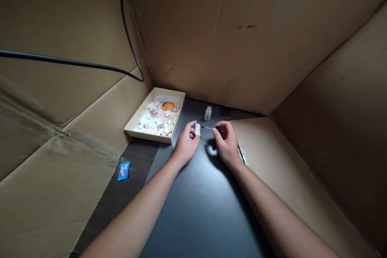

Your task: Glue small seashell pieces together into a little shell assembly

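Note:
My left hand (186, 143) pinches a small white shell (197, 129) between thumb and fingers, held just above the dark table (196, 205). My right hand (226, 141) grips a thin brush (209, 128) by its dark cap, the tip pointing left toward the shell. A small clear bottle (208, 113) stands open on the table just behind both hands.
A shallow cream tray (142, 117) with several shells and an orange piece lies at the left rear. A blue wrapped packet (123, 170) lies near the table's left edge. Cardboard walls (256, 40) enclose the space, and a black cable (75, 63) hangs across the left.

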### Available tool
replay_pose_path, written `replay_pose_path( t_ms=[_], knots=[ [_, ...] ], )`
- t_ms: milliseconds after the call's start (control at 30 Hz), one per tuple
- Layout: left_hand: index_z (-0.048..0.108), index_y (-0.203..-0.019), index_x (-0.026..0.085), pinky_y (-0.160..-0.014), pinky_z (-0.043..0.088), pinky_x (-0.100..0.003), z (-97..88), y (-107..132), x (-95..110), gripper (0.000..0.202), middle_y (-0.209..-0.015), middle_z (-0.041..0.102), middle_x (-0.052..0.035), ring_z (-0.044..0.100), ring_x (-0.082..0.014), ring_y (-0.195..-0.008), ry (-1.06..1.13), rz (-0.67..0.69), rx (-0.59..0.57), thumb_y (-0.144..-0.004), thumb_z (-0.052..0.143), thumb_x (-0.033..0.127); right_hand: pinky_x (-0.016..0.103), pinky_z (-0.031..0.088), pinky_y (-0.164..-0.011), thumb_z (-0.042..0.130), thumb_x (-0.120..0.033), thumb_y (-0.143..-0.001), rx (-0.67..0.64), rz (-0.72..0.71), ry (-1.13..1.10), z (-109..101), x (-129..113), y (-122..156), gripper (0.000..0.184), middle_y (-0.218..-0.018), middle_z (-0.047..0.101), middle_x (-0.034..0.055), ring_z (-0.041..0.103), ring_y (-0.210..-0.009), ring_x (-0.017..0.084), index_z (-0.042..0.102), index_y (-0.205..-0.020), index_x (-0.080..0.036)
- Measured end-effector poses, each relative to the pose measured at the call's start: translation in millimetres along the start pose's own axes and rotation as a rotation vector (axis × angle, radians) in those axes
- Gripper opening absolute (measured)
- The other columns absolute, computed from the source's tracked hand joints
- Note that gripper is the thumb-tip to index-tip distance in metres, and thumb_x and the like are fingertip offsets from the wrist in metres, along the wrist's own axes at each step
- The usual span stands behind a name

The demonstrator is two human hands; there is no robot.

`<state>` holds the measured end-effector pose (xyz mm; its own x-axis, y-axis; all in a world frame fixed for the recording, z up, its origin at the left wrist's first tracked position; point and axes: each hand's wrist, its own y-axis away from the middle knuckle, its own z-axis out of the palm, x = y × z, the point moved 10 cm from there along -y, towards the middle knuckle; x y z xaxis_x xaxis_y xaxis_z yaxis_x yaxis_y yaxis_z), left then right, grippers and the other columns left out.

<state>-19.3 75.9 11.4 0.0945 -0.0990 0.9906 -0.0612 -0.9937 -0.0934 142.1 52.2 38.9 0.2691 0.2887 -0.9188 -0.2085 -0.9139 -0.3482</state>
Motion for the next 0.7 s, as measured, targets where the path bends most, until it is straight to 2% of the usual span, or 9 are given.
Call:
replay_pose_path(
  t_ms=[133, 300, 467, 700],
  knots=[
    [0.049, -0.120, 0.020, -0.064, 0.039, -0.022, -1.7, 0.5, 3.2, 0.043, -0.080, 0.054, 0.0020, 0.049, -0.0089, -0.065, -0.069, 0.027, 0.000, -0.078, 0.059, 0.014, 0.025, 0.034, -0.053, 0.058, -0.036, -0.086, -0.084, 0.032, -0.023, 7.6, 4.3, -1.0, 0.019, -0.068, 0.046, -0.0047, 0.043, -0.056, 0.011, 0.052, -0.099, -0.023],
    [0.052, -0.117, 0.022, -0.063, 0.038, -0.022, 1.5, 2.9, 6.7, 0.042, -0.081, 0.054, 0.0018, 0.049, -0.0090, -0.065, -0.089, 0.039, -0.026, -0.077, 0.059, 0.013, 0.024, 0.034, -0.052, 0.061, -0.034, -0.084, -0.060, 0.032, -0.047, 0.8, 5.0, -6.0, 0.018, -0.070, 0.047, -0.0042, 0.043, -0.056, 0.011, 0.053, -0.097, -0.023],
    [0.053, -0.116, 0.023, -0.067, 0.040, -0.024, 2.7, 3.8, 7.6, 0.042, -0.082, 0.055, 0.0009, 0.050, -0.0102, -0.068, -0.120, 0.047, -0.029, -0.076, 0.059, 0.011, 0.025, 0.034, -0.049, 0.059, -0.036, -0.085, -0.143, 0.054, -0.107, 7.5, 6.6, -5.7, 0.019, -0.073, 0.048, -0.0032, 0.043, -0.053, 0.010, 0.054, -0.099, -0.024],
    [0.054, -0.117, 0.025, -0.069, 0.039, -0.024, 1.1, 2.6, 7.0, 0.044, -0.080, 0.056, 0.0012, 0.050, -0.0114, -0.069, -0.157, 0.079, -0.020, -0.076, 0.057, 0.009, 0.024, 0.034, -0.050, 0.058, -0.037, -0.086, -0.069, 0.046, -0.079, 1.3, 7.2, -7.5, 0.019, -0.070, 0.044, -0.0040, 0.042, -0.054, 0.010, 0.054, -0.098, -0.023]
  ],
)
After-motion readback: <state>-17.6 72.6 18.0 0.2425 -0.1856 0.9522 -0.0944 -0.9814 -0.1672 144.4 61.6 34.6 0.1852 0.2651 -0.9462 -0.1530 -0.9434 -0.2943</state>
